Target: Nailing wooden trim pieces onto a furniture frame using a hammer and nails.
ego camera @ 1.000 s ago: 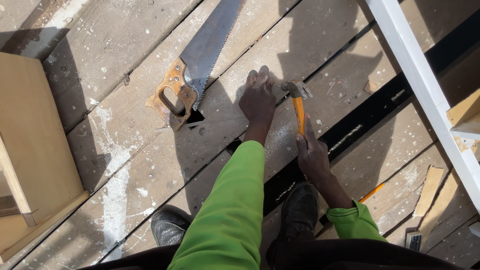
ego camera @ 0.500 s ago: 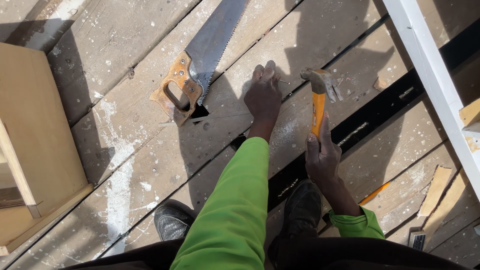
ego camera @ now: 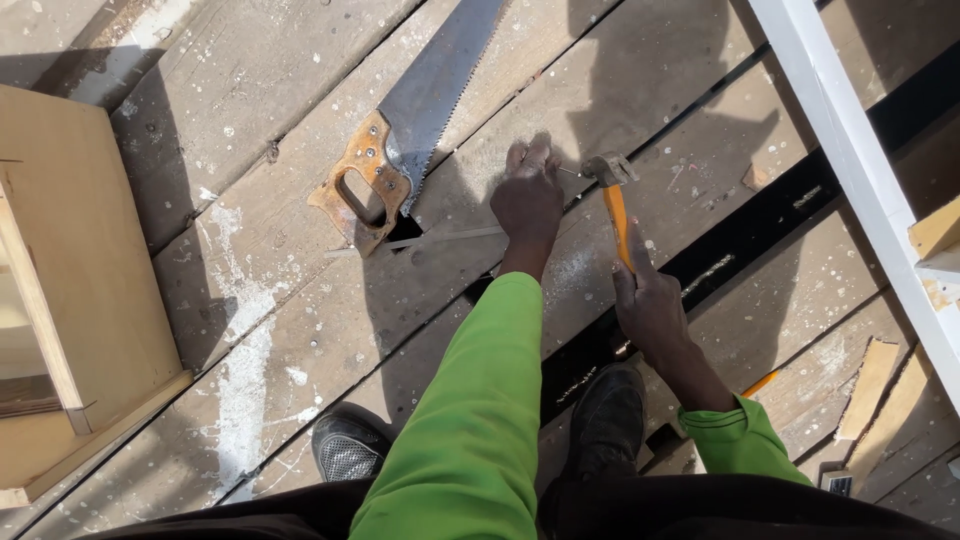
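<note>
Right hand [ego camera: 650, 300] grips an orange-handled hammer [ego camera: 614, 205]; left hand [ego camera: 528, 195] rests, fingers bent, on the plank [ego camera: 300, 330].

Floor was weathered grey planks [ego camera: 300, 330] running diagonally, w/ white paint splashes and specks – and a dark open gap [ego camera: 760, 230] between boards at right. Lying on the planks: a handsaw [ego camera: 410, 140] w/ rusty-looking wooden handle, blade pointing to the top edge; a pale wooden box [ego camera: 70, 290] at left; small wood offcuts [ego camera: 865, 390] at lower right. Two dark shoes [ego camera: 345, 445] stood on the boards – one near the gap. Left hand [ego camera: 528, 195] rested flat on a plank, just right of the saw handle.
</note>
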